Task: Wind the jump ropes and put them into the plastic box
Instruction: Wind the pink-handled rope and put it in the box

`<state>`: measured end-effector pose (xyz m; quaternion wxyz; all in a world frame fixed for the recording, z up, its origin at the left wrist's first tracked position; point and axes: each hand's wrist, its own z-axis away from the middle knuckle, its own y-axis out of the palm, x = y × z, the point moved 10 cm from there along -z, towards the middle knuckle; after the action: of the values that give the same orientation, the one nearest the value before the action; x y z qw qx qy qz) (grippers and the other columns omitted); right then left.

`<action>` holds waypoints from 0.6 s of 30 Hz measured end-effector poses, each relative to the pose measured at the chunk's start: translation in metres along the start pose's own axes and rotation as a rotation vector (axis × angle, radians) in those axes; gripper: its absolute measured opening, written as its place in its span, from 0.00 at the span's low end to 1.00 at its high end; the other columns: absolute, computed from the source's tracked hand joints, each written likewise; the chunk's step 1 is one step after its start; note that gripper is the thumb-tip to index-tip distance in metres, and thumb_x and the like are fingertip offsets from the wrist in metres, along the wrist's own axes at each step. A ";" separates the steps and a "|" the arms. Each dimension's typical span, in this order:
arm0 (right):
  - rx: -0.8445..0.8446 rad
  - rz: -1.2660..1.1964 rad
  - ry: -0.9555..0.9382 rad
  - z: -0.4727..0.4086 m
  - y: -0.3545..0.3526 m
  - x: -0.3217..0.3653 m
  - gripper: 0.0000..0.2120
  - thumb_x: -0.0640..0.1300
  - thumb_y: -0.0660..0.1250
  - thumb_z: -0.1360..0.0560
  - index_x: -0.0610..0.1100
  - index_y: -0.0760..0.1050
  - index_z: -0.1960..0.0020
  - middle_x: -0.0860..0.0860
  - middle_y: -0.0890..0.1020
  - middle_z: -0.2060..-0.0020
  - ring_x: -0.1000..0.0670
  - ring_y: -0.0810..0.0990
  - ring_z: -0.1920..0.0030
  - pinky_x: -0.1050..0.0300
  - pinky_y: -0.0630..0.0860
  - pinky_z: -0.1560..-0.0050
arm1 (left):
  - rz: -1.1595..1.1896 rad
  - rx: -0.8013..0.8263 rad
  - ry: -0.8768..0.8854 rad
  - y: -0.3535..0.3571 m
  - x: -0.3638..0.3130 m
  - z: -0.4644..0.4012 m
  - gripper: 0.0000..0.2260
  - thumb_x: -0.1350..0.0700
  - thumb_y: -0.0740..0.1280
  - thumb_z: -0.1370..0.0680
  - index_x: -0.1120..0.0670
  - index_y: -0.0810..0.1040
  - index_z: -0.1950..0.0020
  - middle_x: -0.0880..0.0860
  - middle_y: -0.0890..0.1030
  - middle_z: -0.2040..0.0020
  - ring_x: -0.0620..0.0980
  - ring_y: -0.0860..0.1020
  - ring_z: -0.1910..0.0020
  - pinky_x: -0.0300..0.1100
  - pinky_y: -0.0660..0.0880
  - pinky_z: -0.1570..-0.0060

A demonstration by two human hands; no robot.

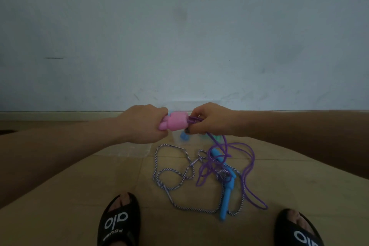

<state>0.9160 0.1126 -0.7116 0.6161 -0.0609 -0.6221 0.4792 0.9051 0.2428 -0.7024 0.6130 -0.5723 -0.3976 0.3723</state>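
My left hand point(144, 124) is closed around the pink handles point(175, 123) of a jump rope, held sideways in front of me. My right hand point(211, 120) pinches the purple cord point(252, 158) close to the handles, where a few turns of it wrap them. The rest of the purple cord hangs down and lies in loose loops on the floor. A second rope, striped white and purple point(171, 183), lies tangled on the floor with its two blue handles point(226, 195). The clear plastic box point(179, 106) sits behind my hands, mostly hidden, with something blue and green inside.
My two feet in black slippers point(119, 221) point(297, 229) stand on the tan tiled floor at the bottom. A pale wall rises right behind the box.
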 end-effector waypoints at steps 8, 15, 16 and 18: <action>0.256 -0.517 0.091 0.008 0.032 -0.001 0.23 0.34 0.71 0.35 0.38 0.73 0.40 0.41 0.78 0.58 0.45 0.76 0.66 0.52 0.76 0.62 | -0.049 -0.147 0.040 -0.022 -0.014 0.011 0.12 0.44 0.63 0.26 0.49 0.64 0.54 0.46 0.73 0.60 0.51 0.70 0.64 0.43 0.63 0.64; 0.192 -0.711 0.142 0.012 0.032 0.004 0.13 0.49 0.63 0.21 0.39 0.76 0.47 0.44 0.77 0.63 0.49 0.75 0.69 0.55 0.73 0.67 | -0.132 -0.199 0.130 -0.027 -0.027 0.017 0.12 0.44 0.62 0.26 0.50 0.66 0.51 0.48 0.76 0.59 0.51 0.71 0.65 0.43 0.62 0.64; 0.124 -0.656 0.116 0.008 0.028 0.003 0.14 0.50 0.62 0.20 0.38 0.76 0.49 0.44 0.77 0.65 0.50 0.75 0.70 0.56 0.72 0.68 | -0.120 -0.206 0.128 -0.028 -0.027 0.017 0.12 0.44 0.62 0.26 0.50 0.66 0.51 0.49 0.76 0.59 0.52 0.72 0.65 0.43 0.63 0.64; 0.058 -0.639 0.089 0.005 0.027 0.005 0.17 0.53 0.62 0.20 0.38 0.77 0.52 0.45 0.77 0.69 0.51 0.74 0.72 0.57 0.71 0.70 | -0.101 -0.243 0.134 -0.031 -0.028 0.019 0.11 0.45 0.62 0.26 0.51 0.66 0.53 0.50 0.77 0.60 0.52 0.71 0.67 0.43 0.64 0.65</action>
<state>0.8974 0.1276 -0.7253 0.7634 0.1343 -0.5682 0.2762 0.8765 0.2233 -0.6725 0.5824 -0.6451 -0.4261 0.2512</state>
